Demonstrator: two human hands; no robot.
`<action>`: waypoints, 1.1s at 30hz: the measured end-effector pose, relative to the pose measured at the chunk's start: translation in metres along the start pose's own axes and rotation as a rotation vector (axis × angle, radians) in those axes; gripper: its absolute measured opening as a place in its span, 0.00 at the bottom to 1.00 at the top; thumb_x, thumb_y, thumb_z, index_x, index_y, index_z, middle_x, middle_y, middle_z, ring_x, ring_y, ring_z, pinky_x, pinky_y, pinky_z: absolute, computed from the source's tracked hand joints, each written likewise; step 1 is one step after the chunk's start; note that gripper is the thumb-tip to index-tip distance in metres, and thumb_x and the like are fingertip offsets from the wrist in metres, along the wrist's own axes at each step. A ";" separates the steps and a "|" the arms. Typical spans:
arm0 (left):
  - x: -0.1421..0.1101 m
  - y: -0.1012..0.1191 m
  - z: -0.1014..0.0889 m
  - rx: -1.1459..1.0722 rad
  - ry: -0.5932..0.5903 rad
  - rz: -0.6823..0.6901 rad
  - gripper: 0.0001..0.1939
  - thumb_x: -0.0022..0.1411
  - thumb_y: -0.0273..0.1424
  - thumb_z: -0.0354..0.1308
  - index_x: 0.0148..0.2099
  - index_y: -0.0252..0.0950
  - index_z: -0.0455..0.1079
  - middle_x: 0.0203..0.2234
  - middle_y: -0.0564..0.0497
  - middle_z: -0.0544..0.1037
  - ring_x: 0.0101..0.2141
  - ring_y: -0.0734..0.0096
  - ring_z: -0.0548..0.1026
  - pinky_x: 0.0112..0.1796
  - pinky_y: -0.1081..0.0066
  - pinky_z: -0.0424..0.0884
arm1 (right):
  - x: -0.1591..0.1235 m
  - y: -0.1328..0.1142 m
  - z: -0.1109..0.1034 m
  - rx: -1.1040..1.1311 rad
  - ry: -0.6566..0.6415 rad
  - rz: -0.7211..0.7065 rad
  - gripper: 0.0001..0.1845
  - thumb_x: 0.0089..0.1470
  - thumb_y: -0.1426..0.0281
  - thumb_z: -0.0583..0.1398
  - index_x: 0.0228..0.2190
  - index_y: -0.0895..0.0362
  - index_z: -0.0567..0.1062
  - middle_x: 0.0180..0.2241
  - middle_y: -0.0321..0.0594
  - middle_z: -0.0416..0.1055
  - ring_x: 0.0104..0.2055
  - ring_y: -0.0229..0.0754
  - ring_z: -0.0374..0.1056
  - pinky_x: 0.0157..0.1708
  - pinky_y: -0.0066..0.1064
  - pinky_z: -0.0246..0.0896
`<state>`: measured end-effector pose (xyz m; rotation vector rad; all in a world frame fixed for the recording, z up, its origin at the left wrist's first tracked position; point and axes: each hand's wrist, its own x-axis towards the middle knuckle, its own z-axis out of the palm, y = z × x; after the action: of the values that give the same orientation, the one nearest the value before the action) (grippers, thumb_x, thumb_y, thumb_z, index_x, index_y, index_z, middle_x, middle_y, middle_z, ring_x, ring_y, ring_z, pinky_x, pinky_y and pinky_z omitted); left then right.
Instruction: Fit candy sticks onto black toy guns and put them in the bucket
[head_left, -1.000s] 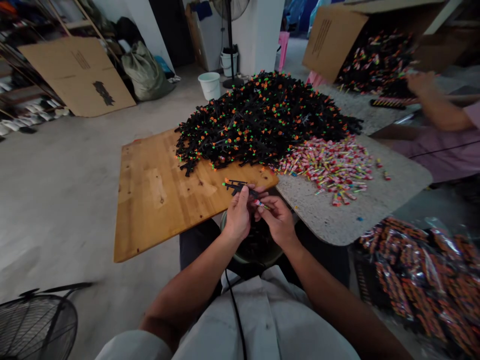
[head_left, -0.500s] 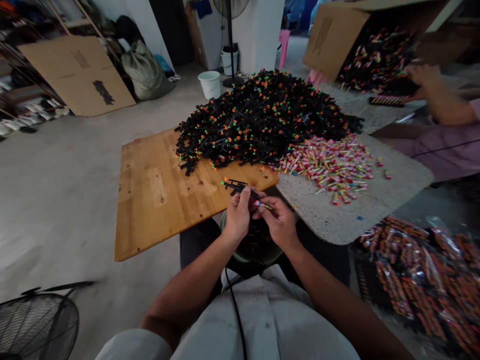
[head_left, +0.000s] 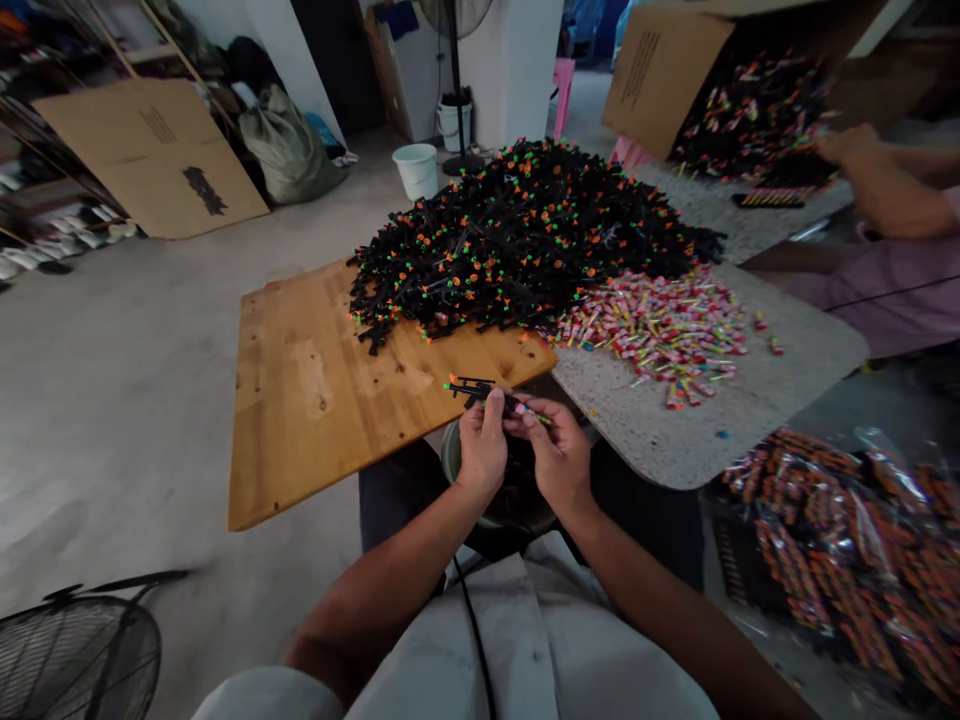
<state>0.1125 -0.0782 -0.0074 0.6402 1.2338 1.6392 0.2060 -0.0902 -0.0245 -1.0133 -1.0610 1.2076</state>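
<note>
My left hand (head_left: 484,440) is closed around a small black toy gun (head_left: 472,388) with a green and orange tip pointing left. Between the thumb and fingers of my right hand (head_left: 559,450) is a small pink and yellow wrapped tube (head_left: 534,412), its inner end against the rear of the toy gun. Both hands are close together above a bucket (head_left: 452,455) between my knees. Beyond them rises a big heap of black toy guns (head_left: 525,235), with a pile of similar pink tubes (head_left: 667,325) to its right.
The heap rests across a wooden board (head_left: 292,400) and a speckled grey tabletop (head_left: 645,430). At right, a co-worker's arm (head_left: 892,190) is near a cardboard box (head_left: 660,85). Bagged goods (head_left: 840,560) lie low right; a fan (head_left: 82,655) stands low left.
Both hands have shifted slightly down and right with the toy gun. The right hand has moved the pink tube in line with the gun's rear end.
</note>
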 end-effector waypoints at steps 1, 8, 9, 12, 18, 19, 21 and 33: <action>0.000 -0.001 0.000 -0.005 0.001 -0.010 0.19 0.66 0.48 0.65 0.37 0.35 0.77 0.28 0.51 0.80 0.31 0.69 0.78 0.34 0.73 0.74 | 0.001 -0.002 -0.002 -0.036 -0.023 -0.027 0.14 0.65 0.57 0.65 0.46 0.52 0.78 0.50 0.45 0.82 0.43 0.47 0.81 0.48 0.44 0.80; 0.017 -0.003 -0.055 0.430 -0.396 0.154 0.26 0.55 0.42 0.75 0.54 0.41 0.77 0.45 0.44 0.84 0.48 0.52 0.81 0.52 0.59 0.76 | 0.033 -0.017 -0.060 -0.215 -0.337 0.065 0.16 0.61 0.54 0.67 0.43 0.53 0.80 0.39 0.41 0.82 0.33 0.43 0.79 0.37 0.37 0.79; 0.025 -0.002 -0.069 0.582 -0.481 0.214 0.27 0.51 0.39 0.78 0.52 0.41 0.78 0.46 0.43 0.84 0.50 0.50 0.80 0.55 0.56 0.75 | 0.037 -0.016 -0.072 -0.236 -0.381 0.091 0.17 0.61 0.55 0.67 0.43 0.54 0.80 0.38 0.40 0.82 0.33 0.43 0.79 0.38 0.37 0.78; 0.059 0.007 -0.103 0.912 -0.614 0.396 0.10 0.67 0.34 0.61 0.47 0.41 0.81 0.50 0.41 0.83 0.57 0.50 0.77 0.63 0.53 0.68 | 0.045 -0.007 -0.106 -0.411 -0.589 0.134 0.15 0.61 0.58 0.67 0.44 0.54 0.82 0.41 0.41 0.83 0.40 0.45 0.80 0.45 0.39 0.76; 0.169 0.033 -0.107 1.323 -0.288 0.538 0.18 0.71 0.29 0.49 0.56 0.36 0.76 0.55 0.41 0.80 0.58 0.55 0.74 0.64 0.55 0.65 | 0.094 0.008 -0.137 -0.986 -0.158 0.008 0.16 0.65 0.66 0.57 0.44 0.57 0.83 0.41 0.45 0.83 0.45 0.49 0.78 0.51 0.42 0.71; 0.186 0.035 -0.102 1.381 -0.309 0.537 0.19 0.71 0.28 0.49 0.58 0.35 0.75 0.56 0.40 0.79 0.58 0.55 0.73 0.64 0.56 0.64 | 0.107 0.006 -0.139 -1.097 -0.019 0.009 0.17 0.65 0.68 0.56 0.46 0.58 0.83 0.44 0.48 0.83 0.47 0.50 0.78 0.52 0.42 0.70; 0.211 0.037 -0.091 1.497 -0.312 0.541 0.20 0.71 0.29 0.50 0.61 0.32 0.73 0.59 0.37 0.76 0.61 0.52 0.69 0.65 0.54 0.62 | 0.131 0.001 -0.144 -1.312 0.138 0.067 0.19 0.66 0.69 0.55 0.51 0.60 0.81 0.48 0.54 0.81 0.52 0.54 0.77 0.55 0.43 0.68; 0.218 0.027 -0.090 1.386 -0.269 0.205 0.20 0.66 0.36 0.63 0.56 0.32 0.75 0.52 0.35 0.78 0.54 0.44 0.73 0.58 0.50 0.65 | 0.127 0.002 -0.168 -1.717 0.039 0.235 0.24 0.69 0.63 0.53 0.57 0.66 0.74 0.53 0.67 0.73 0.53 0.62 0.75 0.49 0.47 0.68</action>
<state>-0.0616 0.0797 -0.0423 1.7704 2.0335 0.5579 0.3761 0.0304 -0.0514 -2.4318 -1.9741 0.1390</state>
